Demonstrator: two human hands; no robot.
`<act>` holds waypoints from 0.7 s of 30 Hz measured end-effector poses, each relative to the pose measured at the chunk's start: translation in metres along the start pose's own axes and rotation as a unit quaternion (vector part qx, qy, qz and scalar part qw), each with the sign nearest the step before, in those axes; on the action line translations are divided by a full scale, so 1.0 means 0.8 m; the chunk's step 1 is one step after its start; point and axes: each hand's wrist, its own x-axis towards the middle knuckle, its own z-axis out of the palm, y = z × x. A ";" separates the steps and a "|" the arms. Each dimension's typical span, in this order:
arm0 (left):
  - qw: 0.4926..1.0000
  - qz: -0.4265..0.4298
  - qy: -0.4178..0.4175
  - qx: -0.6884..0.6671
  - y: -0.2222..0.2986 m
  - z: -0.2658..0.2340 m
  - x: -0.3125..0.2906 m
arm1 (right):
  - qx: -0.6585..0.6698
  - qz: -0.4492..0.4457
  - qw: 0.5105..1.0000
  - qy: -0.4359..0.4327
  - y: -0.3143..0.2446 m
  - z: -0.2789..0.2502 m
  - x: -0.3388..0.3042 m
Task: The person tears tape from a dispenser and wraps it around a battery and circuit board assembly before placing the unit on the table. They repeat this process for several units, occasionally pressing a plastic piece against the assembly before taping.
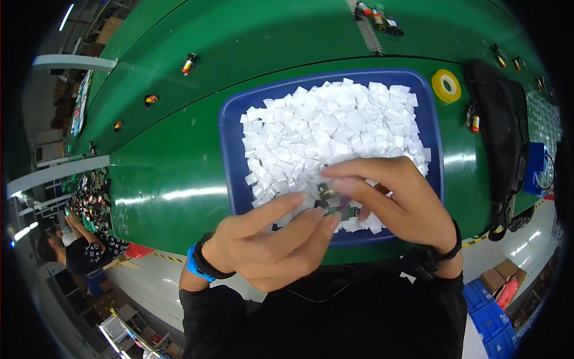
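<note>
My left hand [272, 242] and my right hand [399, 203] meet over the near half of a blue tray [232, 149]. A small electronic assembly [327, 192] is pinched between their fingertips. Its dark, brass-coloured round part and a bit of green circuit board show; my fingers and some blur hide the rest. My left fingers close on its near side, my right thumb and fingers on its right side. Beneath them, many small white square pieces [329, 125] fill the tray in a loose heap.
A yellow tape roll [446, 86] and a black bag [499, 131] lie right of the tray on the green bench [161, 173]. Similar assemblies [189, 64] are spread across its far strip. At left, another person [89, 248] works beside a pile of assemblies [92, 200].
</note>
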 end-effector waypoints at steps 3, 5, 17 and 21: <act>0.998 -0.049 0.020 -0.039 0.000 0.005 0.009 | 0.106 0.073 0.989 -0.073 -0.009 -0.009 -0.001; 0.974 -0.176 0.055 -0.132 -0.002 0.006 0.021 | 0.158 0.094 0.983 -0.021 -0.016 -0.010 0.001; 0.760 -0.533 -0.200 -0.313 -0.017 -0.004 0.039 | -0.086 -0.139 0.983 0.086 0.006 0.006 -0.002; 0.778 -0.482 -0.135 -0.381 -0.017 0.013 0.028 | -0.074 -0.135 0.982 0.112 0.000 0.008 -0.006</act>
